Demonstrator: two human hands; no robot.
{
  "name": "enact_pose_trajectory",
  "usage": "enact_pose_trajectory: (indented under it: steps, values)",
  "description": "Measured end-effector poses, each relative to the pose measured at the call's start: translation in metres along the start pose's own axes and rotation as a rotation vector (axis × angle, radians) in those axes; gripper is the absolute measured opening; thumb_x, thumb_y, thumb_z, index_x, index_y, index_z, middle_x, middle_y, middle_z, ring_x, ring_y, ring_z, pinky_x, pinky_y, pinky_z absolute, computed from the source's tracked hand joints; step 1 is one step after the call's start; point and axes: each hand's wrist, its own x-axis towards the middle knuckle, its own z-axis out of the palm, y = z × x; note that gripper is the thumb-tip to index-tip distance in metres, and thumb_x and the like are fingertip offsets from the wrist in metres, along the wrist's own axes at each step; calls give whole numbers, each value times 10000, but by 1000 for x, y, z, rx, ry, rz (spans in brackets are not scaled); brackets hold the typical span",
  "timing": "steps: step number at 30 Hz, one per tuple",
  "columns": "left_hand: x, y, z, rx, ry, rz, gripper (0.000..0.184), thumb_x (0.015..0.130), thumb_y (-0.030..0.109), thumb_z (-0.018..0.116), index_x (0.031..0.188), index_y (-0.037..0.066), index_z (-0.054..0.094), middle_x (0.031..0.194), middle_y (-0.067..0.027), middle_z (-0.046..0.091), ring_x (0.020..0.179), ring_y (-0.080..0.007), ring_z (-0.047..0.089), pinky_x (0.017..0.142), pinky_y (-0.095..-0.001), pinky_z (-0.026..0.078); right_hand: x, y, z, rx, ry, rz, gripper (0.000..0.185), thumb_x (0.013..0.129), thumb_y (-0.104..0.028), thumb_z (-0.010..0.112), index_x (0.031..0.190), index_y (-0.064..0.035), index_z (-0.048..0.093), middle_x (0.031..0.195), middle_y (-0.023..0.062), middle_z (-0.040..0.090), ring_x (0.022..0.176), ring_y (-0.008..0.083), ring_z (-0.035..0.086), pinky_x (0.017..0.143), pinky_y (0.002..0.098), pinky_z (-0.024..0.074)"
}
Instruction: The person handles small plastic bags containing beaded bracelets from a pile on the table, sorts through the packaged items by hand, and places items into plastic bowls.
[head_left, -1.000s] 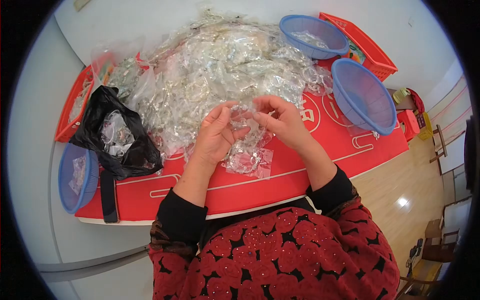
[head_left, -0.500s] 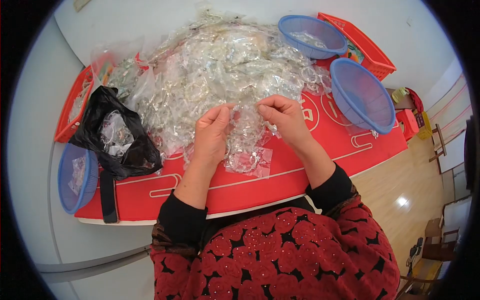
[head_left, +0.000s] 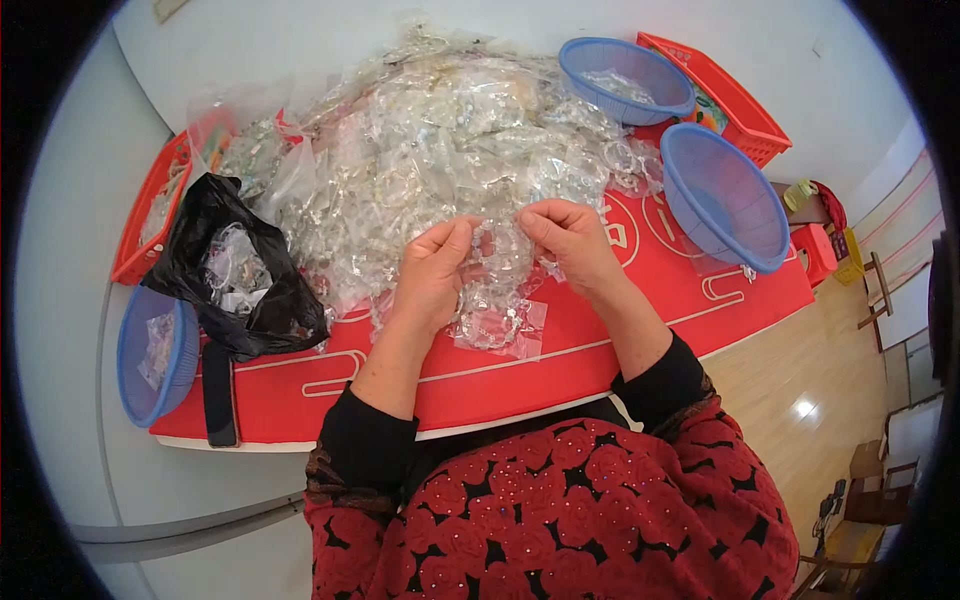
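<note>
My left hand (head_left: 432, 272) and my right hand (head_left: 576, 246) are raised over the near side of a heap, thumb and forefinger pinched in each. Stretched between them is a small clear plastic bag (head_left: 500, 248) with what looks like a bracelet of clear beads in it; its edges are hard to make out against the heap. Just below, another clear packet (head_left: 500, 322) with a beaded loop lies on the red tabletop (head_left: 570, 375). Behind my hands rises the large heap of shiny clear packets (head_left: 430, 130).
At left stand a black plastic bag (head_left: 285, 325) holding packets, a red basket (head_left: 135, 262) and a blue basket (head_left: 180, 375). Two blue baskets, one at the back (head_left: 575, 65) and one at right (head_left: 690, 205), sit near a red basket (head_left: 765, 140). A black strap (head_left: 219, 395) lies at the front left.
Both hands have shifted slightly, the left one a little to the right and down. The loop between them shows more clearly. The view has moved slightly.
</note>
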Motion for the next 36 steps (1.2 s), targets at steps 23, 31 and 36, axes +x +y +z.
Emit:
enact_pose_trajectory:
  steps: [23,31,36]
  values:
    - [2,5,-4,-120,17,-62,204,836,203,522,972,51,515,846,-86,589,672,-152,582,534,-253,495,9,4,-7,270,221,-35,115,788,-148,579,799,-34,595,575,-27,496,475,40,410,421,178,303]
    - [-3,-5,9,82,-44,-148,144,790,100,571,897,21,519,821,-124,604,631,-154,602,515,-249,515,1,10,5,321,140,21,133,796,-166,578,827,-37,593,609,-27,512,515,43,454,464,172,353]
    - [-5,-6,8,57,0,-167,107,768,89,601,826,35,528,759,-94,605,596,-131,579,506,-233,487,1,16,9,349,124,52,148,793,-188,587,832,-46,599,625,-16,539,533,48,483,478,172,369]
